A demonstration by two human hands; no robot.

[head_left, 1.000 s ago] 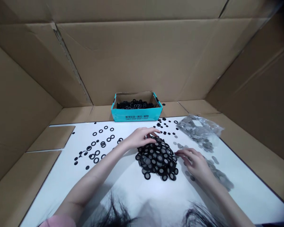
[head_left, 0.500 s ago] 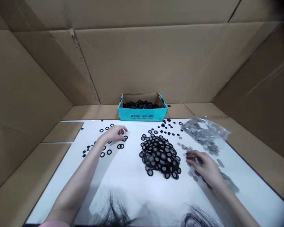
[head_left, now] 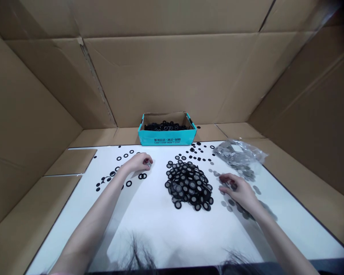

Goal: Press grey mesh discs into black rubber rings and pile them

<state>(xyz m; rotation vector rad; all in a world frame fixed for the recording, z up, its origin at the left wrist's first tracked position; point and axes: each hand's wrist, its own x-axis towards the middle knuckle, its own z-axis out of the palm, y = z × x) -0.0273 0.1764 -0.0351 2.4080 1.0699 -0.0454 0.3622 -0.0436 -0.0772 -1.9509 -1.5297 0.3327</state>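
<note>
My left hand (head_left: 140, 162) is curled at the left of the white table top, its fingertips pinched on a small ring (head_left: 149, 164) that is mostly hidden and shows a pale glint. Loose black rings (head_left: 129, 183) lie around that wrist and forearm. On the right, my right hand (head_left: 236, 189) hovers low over scattered grey discs (head_left: 229, 209), thumb and fingers apart. Nothing can be made out between them. Between both hands is a heap of black rings with grey centres (head_left: 189, 185).
A turquoise box (head_left: 167, 138) of black rings stands at the back. A clear plastic bag (head_left: 237, 152) of grey discs lies back right. Small black discs (head_left: 199, 159) are scattered between them. Cardboard walls (head_left: 166, 76) enclose the back and sides.
The whole view has shifted slightly left. My left fingers have closed where a pair of overlapping rings lay. My right thumb and fingers have spread further apart over the grey discs.
</note>
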